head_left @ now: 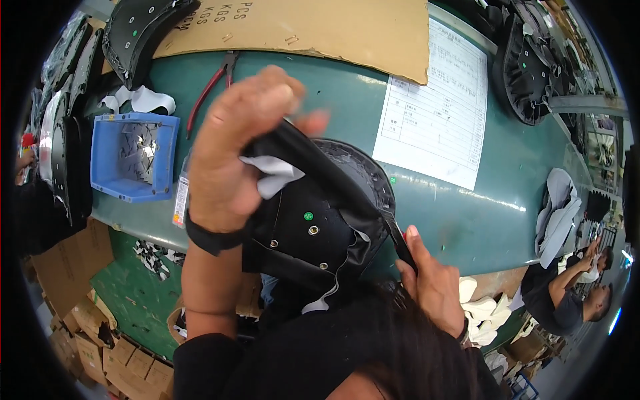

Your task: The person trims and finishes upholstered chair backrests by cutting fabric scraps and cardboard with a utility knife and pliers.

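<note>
A black upholstered panel (283, 223) rests at the table's near edge, with metal-ringed holes and a green dot on its back. My left hand (230, 143), smeared by motion, is closed on the panel's black cover material (300, 160), which stretches up in a band. White lining (273, 175) shows beside its wrist. My right hand (430, 277) is closed round a slim dark tool (400, 245) with a bit of red by the thumb. The tool's tip meets the panel's right rim; its kind is not clear.
A blue bin (102, 160) with small metal pieces stands left, near red-handled pliers (207, 97). Cardboard (320, 33) and a printed sheet (433, 113) lie at the back. Black panels (143, 33) stand far left; grey cloth (559, 207) hangs right. Two people (567, 300) are at far right.
</note>
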`<state>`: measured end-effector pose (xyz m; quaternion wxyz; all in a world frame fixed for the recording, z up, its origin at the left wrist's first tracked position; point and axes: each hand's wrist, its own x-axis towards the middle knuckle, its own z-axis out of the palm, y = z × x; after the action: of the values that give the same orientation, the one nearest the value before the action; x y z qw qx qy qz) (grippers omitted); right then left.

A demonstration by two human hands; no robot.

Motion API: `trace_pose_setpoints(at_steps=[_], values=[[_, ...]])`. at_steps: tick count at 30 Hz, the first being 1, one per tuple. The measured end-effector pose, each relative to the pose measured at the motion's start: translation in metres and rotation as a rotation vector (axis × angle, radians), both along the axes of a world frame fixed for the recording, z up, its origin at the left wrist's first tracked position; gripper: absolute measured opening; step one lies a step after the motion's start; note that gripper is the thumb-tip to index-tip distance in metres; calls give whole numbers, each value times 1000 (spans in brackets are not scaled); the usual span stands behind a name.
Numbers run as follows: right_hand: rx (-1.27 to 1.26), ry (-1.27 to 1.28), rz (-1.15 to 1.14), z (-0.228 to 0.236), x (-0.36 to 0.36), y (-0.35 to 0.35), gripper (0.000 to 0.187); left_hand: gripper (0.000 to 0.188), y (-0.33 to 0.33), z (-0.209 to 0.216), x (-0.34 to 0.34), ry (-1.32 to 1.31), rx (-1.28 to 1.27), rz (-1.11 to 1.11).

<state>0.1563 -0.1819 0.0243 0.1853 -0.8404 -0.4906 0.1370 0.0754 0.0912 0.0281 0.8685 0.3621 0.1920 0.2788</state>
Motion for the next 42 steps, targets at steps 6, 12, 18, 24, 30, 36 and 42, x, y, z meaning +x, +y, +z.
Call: trace_pose_setpoints(at_steps=[6, 12, 18, 24, 30, 36, 42], values=[[-222, -36, 111, 18, 41, 43, 54, 26, -26, -11, 5, 609, 1619, -289], [-107, 116, 132, 1, 31, 27, 60, 26, -16, -25, 18, 255, 1075, -134], [-38, 195, 91, -4, 14, -5, 57, 13, -12, -6, 0, -131, 244, -291], [-254, 93, 293, 16, 60, 18, 57, 24, -61, -8, -6, 467, 1767, -533], [-211, 216, 189, 9, 34, -22, 63, 26, -41, -27, 2, 171, 1028, -393], [-150, 40, 76, 7, 25, -35, 56, 23, -52, 0, 6, 157, 281, -577], [-289, -37, 201, 30, 60, 8, 55, 17, -72, -16, 16, 468, 1772, -348]])
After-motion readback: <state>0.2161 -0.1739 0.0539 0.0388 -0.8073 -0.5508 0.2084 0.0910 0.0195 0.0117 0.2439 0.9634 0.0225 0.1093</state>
